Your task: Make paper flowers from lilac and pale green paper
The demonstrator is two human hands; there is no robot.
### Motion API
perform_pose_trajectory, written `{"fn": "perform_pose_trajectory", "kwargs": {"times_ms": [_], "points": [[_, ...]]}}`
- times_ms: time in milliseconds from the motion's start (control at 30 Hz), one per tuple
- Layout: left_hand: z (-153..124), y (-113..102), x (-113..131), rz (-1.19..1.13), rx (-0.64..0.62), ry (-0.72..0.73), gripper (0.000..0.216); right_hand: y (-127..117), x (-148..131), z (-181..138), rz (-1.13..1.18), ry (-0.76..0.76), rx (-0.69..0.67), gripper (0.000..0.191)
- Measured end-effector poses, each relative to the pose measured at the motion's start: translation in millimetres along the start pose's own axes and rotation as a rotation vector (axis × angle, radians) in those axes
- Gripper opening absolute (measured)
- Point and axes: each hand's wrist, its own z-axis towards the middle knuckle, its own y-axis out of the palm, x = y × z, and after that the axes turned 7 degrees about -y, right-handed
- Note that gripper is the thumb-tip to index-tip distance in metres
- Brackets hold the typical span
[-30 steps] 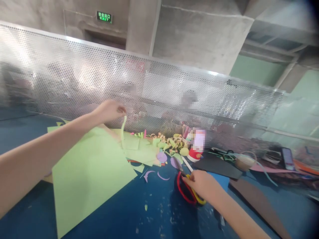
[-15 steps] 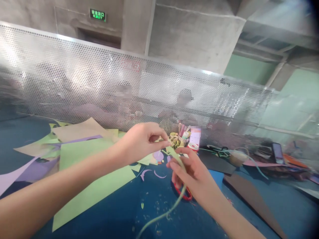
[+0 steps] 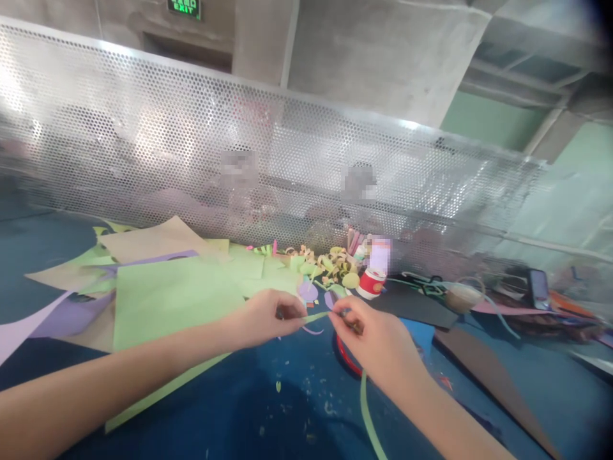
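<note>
Between my two hands a narrow light-green paper strip is stretched short. My left hand pinches its left end between thumb and fingers. My right hand pinches it a little further right, and the long tail of the strip hangs below that hand toward the table's front. Under my right hand lies a red ring-shaped handle, partly hidden; it looks like scissors. A large light-green paper sheet lies beneath my left forearm.
Purple paper and tan paper lie at the left. Curled yellow-green paper pieces sit near the mesh divider, beside a red-and-white tub. A dark brown sheet and a phone lie at the right.
My hands have come lower and level with each other, and both now pinch the strip. Its tail has swung from the left of my right hand to below it. The view has tilted slightly.
</note>
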Motion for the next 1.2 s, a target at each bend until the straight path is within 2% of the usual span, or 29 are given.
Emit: {"fn": "perform_pose_trajectory", "kwargs": {"times_ms": [133,300,467,633,867,1033,1200], "points": [[-1,16,-16,-0.016,0.014,-0.042,0.019,12,4,0,0.011,-0.011,-0.090,0.012],[-4,27,-18,-0.194,-0.118,-0.125,0.017,24,5,-1,0.078,-0.006,-0.154,0.014],[-3,32,-23,-0.530,-0.203,-0.295,0.024,28,6,-1,0.308,0.058,-0.238,0.019],[-1,34,-32,-0.653,-0.183,-0.347,0.026,31,7,-1,0.555,0.070,-0.288,0.020],[-2,33,-27,-0.691,-0.137,-0.342,0.027,31,4,-1,0.476,0.039,-0.225,0.019],[0,32,-29,-0.523,-0.010,-0.279,0.026,29,5,-1,0.368,0.061,-0.179,0.017],[0,31,-33,-0.391,0.051,-0.232,0.023,27,11,1,0.340,0.059,-0.145,0.018]]}}
